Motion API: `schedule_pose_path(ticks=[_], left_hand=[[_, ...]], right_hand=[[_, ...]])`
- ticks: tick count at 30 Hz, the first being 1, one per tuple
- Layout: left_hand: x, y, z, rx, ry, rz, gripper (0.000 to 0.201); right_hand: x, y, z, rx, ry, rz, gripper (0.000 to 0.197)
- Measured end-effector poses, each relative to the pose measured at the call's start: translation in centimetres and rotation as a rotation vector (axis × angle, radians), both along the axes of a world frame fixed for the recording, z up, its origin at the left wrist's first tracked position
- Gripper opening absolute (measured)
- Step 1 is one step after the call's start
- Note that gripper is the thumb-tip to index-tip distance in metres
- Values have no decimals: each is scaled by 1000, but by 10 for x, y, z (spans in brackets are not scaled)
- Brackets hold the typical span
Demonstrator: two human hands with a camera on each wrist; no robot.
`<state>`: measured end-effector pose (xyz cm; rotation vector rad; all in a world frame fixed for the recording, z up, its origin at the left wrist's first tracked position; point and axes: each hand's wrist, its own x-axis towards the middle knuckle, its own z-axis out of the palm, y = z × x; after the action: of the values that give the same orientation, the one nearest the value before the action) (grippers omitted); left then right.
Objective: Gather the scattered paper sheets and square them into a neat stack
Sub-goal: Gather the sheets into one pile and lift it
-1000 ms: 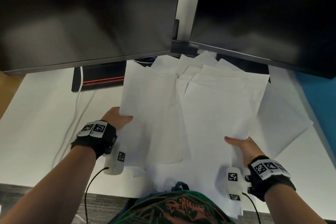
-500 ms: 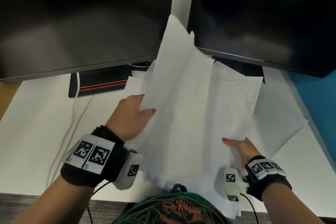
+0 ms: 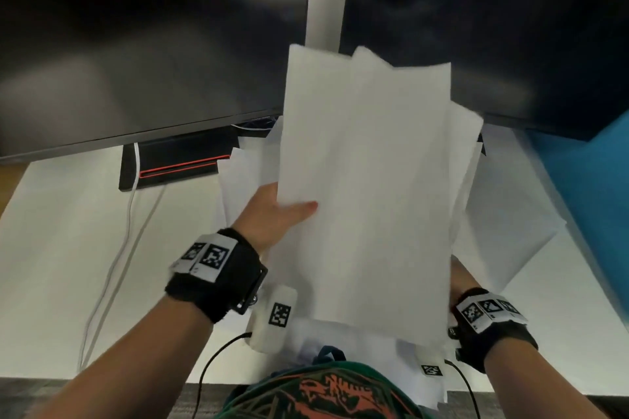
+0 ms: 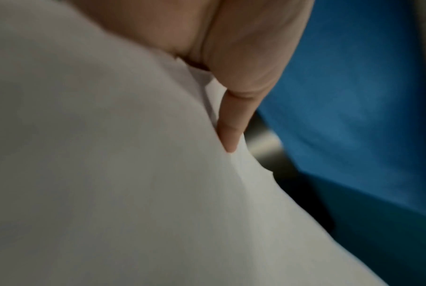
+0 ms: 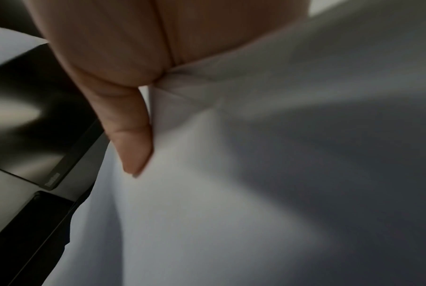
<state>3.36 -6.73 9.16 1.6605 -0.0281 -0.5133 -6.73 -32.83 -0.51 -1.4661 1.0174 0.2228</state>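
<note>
A loose bundle of white paper sheets [image 3: 367,187] is lifted off the white desk [image 3: 68,231], tilted up toward the monitors, its top edges uneven. My left hand [image 3: 275,214] grips its left edge, thumb on top. In the left wrist view the sheets [image 4: 109,174] fill the frame, with my left hand [image 4: 231,81] against them. My right hand [image 3: 459,277] holds the bundle's lower right edge, mostly hidden behind the paper. In the right wrist view my right hand [image 5: 124,92] pinches the sheets [image 5: 256,174]. More sheets [image 3: 510,214] lie spread on the desk at the right.
Two dark monitors [image 3: 136,44] stand close behind the paper. A black base with a red stripe [image 3: 177,163] sits under the left one, with a white cable [image 3: 112,269] running down the desk. A blue panel [image 3: 585,180] borders the desk on the right.
Both hands have raised the sheets from lying spread on the desk to a tilted bundle. The left hand moved right and up, closing the fan of sheets together.
</note>
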Motion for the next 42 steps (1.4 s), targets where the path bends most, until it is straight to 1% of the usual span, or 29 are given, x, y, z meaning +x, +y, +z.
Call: schedule_pose_path(ticks=[1,3,4,7,8,10,12,14,16,17,18,19,21,22,23,24,25,26,28,29,31,33,35,36,38,39,40,41,42], left_hand=[[0,-1,-16,41,48,-4,18],[-1,0,-42,158,102,-24,29],[-3,1,-52,221,112,-34,35],[-4,5,-75,390,80,-59,32],[-4,6,-79,416,65,-53,32],[-4,8,-81,410,38,-21,37],[-2,10,-78,362,22,48,48],[0,12,-71,285,35,114,69],[4,15,-65,249,64,140,92],[5,17,-63,234,78,144,97],[6,18,-60,203,83,142,94],[6,18,-56,170,97,118,83],[6,17,-53,133,136,46,47],[4,16,-52,128,161,20,33],[2,16,-53,124,188,3,26],[0,16,-55,108,203,-15,24],[-3,15,-59,93,209,-32,26],[-6,14,-62,79,215,-38,29],[-14,13,-67,42,226,-28,33],[-18,14,-69,19,235,-19,32],[-21,18,-75,-38,253,5,28],[-23,24,-78,-124,276,11,26],[-25,28,-79,-184,291,2,30],[-27,30,-80,-200,288,-17,36],[-30,34,-82,-218,286,-43,64],[-30,37,-84,-236,289,-45,74],[-29,39,-85,-254,286,-51,76],[-28,40,-85,-269,291,-60,75],[-28,40,-86,-285,298,-69,77]], right_hand=[[0,2,3,54,1,-47,17],[-2,9,13,107,-7,-63,14],[-2,6,9,108,-22,-63,20],[-3,0,8,122,-53,-64,47],[-4,1,9,137,-69,-47,56],[-7,0,7,186,-121,-40,63],[-10,0,6,253,-180,-37,61],[-12,-3,5,300,-226,-23,61],[-12,-4,5,342,-261,-3,64],[-12,-5,4,366,-277,0,67],[-12,-6,2,386,-286,-3,69],[-12,-7,1,397,-296,-12,69],[-11,-9,-4,419,-328,-32,69],[-10,-6,-2,438,-348,-43,63],[-9,-3,0,456,-377,-74,52],[-8,0,3,467,-404,-125,45],[-6,5,8,490,-430,-170,40],[-5,6,10,492,-440,-220,41],[-4,8,13,488,-415,-282,52],[-4,11,15,477,-399,-279,54],[-8,14,17,430,-378,-200,51],[-10,17,18,358,-364,-79,59],[-11,21,21,289,-323,-7,46],[-11,21,21,278,-322,5,43],[-11,20,23,297,-370,18,51],[-10,19,25,316,-411,8,52],[-10,16,26,338,-454,-18,41],[-9,13,27,361,-489,-65,24],[-9,10,28,376,-516,-93,16]])
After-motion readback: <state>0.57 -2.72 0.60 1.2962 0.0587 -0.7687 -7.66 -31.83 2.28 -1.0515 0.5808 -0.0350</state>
